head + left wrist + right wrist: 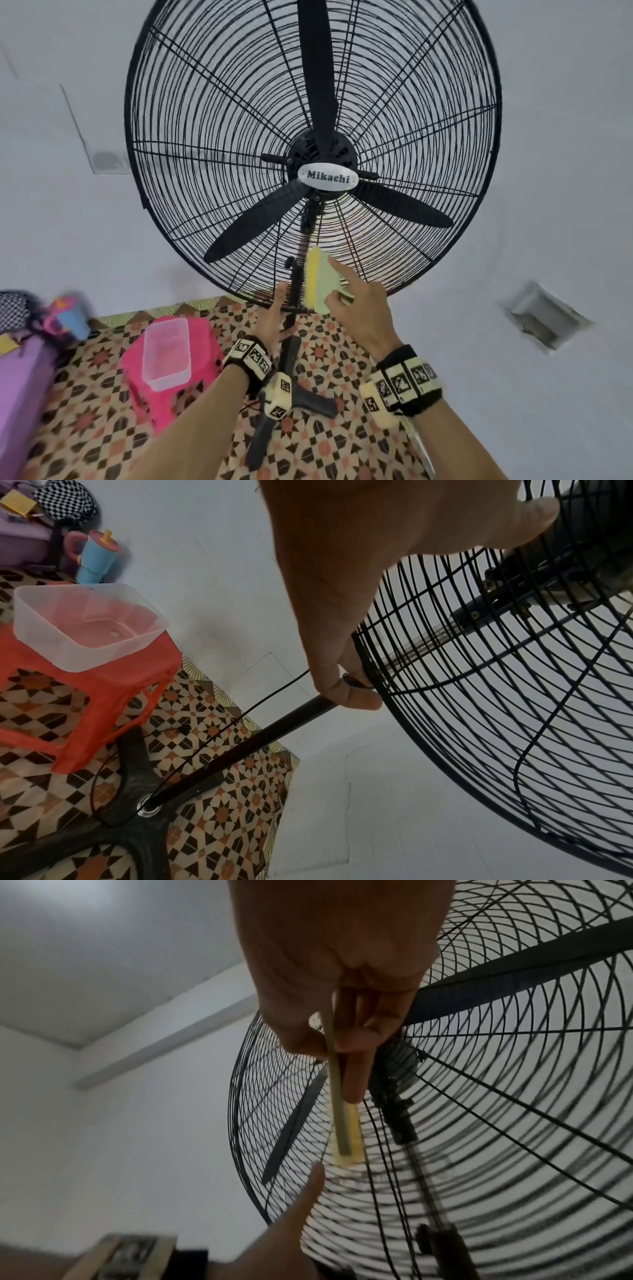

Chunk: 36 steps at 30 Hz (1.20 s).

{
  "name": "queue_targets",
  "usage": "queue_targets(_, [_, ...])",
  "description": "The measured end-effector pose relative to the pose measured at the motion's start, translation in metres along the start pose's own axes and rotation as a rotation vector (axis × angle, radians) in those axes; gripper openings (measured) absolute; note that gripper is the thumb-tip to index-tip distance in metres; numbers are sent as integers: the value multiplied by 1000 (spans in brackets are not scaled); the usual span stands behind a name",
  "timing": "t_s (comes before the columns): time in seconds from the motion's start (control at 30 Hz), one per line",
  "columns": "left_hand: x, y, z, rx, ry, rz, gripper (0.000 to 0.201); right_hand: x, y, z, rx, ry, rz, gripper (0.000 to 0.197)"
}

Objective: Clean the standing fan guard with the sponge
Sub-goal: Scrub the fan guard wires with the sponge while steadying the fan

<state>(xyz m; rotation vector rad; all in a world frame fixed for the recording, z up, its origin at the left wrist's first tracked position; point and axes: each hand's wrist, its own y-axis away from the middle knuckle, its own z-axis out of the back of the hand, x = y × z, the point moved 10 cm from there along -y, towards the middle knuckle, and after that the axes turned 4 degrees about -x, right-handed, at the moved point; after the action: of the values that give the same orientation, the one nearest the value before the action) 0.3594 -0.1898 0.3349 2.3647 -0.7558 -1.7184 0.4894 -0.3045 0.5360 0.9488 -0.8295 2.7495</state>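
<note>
Our left hand (270, 322) grips the black wire fan guard's (191, 113) near rim, steadying it; our right hand (359, 308) presses the pinched yellow-green sponge (317, 277) against the wires.

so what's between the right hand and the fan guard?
The sponge: the right hand holds it against the lower wires of the guard, seen in the head view.

We see a patterned floor (102, 428) meeting the pale wall. On it rests the fan's black cross base (137, 829), with a pink stool (191, 373) beside it. At the floor's left edge sit a blue cup (97, 558) and what may be a purple box (20, 387).
</note>
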Motion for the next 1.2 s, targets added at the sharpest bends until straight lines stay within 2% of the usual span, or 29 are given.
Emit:
queue_targets(0.13, [-4, 8, -8, 22, 3, 33, 70, 13, -13, 26, -153, -97, 30, 65])
queue_targets(0.2, [-4, 7, -6, 5, -3, 30, 66, 8, -14, 20, -130, -75, 29, 65])
queue_targets(0.23, [-4, 7, -6, 11, -5, 28, 75, 4, -11, 13, -95, -55, 27, 65])
queue_targets(0.33, [6, -5, 4, -11, -6, 55, 125, -4, 0, -4, 17, 27, 6, 64])
queue_targets(0.37, [5, -4, 5, -19, -10, 53, 130, -5, 1, -2, 6, 8, -5, 64])
queue_targets(0.47, [-6, 7, -2, 1, -20, 33, 128, -3, -6, 21, -133, -105, -56, 66])
queue_targets(0.53, [-7, 9, -5, 7, -20, 32, 123, 0, -9, 29, -206, -100, -37, 66])
queue_targets(0.6, [-7, 9, -6, 7, -11, 32, 122, 0, -6, 20, -170, -91, 0, 66])
queue_targets(0.73, [-7, 5, 2, -21, -27, -12, 128, -16, 15, -16, 21, -20, -24, 63])
queue_targets(0.8, [-8, 4, 3, -17, -22, -25, 135, -11, 20, -13, -4, 6, 7, 63])
queue_targets(0.97, [-3, 0, 6, -33, -40, -19, 133, -18, 25, -16, -104, -36, -7, 65])
queue_targets(1.03, [-8, 10, 1, -31, -43, 11, 119, -27, 39, -34, -58, 9, -3, 65])
queue_targets(1.13, [-13, 22, -7, -13, -64, 24, 49, -37, 61, -50, -4, 85, 0, 62])
queue_targets(1.2, [-17, 27, -9, -23, -56, 19, 30, -32, 59, -44, -57, 38, -19, 64])
